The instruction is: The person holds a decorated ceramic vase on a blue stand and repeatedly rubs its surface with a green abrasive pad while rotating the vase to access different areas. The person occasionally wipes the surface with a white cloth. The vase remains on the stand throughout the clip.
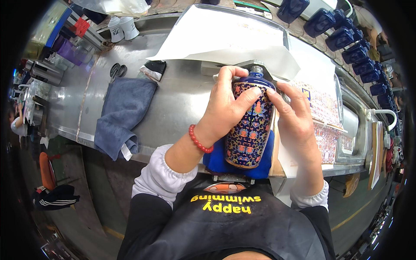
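A dark blue bottle (250,125) covered in a colourful floral pattern lies on its back on a blue cloth (215,157), its neck pointing away from me. My left hand (227,104) grips the bottle's left shoulder, with the thumb pressed on the upper front of the pattern and the index finger bent up by the neck. On the other side, my right hand (294,110) has its fingertips against the right shoulder, the index finger touching near the pattern's upper edge. The bottle's underside is hidden.
A grey-blue towel (123,112) lies left on the metal bench, below black scissors (117,71). White paper (221,37) covers a tray at the back. Patterned decal sheets (323,102) lie right, beside a metal basin (351,125). Several blue bottles (340,39) line the far right.
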{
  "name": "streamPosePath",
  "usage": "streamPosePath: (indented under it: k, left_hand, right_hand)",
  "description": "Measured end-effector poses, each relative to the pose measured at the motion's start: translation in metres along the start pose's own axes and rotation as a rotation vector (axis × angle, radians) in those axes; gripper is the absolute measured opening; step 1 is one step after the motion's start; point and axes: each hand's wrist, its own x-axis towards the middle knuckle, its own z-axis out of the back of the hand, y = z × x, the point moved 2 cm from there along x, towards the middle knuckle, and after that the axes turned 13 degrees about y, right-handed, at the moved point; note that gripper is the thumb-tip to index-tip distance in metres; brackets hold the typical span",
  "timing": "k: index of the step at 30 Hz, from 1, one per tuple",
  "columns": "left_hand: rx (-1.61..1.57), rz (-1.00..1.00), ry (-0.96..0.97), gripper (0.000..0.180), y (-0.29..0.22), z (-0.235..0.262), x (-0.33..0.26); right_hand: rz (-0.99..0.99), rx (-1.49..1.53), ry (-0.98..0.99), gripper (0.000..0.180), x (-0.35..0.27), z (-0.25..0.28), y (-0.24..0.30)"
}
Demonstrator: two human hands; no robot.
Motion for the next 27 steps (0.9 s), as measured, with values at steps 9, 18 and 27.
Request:
streamPosePath:
  k: [9, 18, 27]
  left_hand:
    - [-0.019, 0.065, -0.019, 0.042, -0.009, -0.002, 0.005]
    - [0.049, 0.075, 0.012, 0.042, -0.011, -0.002, 0.006]
    - [-0.148, -0.157, -0.050, 0.058, -0.001, -0.004, -0.023]
  right_hand:
    - [0.016, 0.031, -0.025, 0.066, 0.001, -0.001, -0.001]
    - [0.003, 0.036, -0.025, 0.068, 0.001, -0.001, -0.003]
    - [0.018, 0.001, 0.026, 0.069, 0.001, 0.000, 0.002]
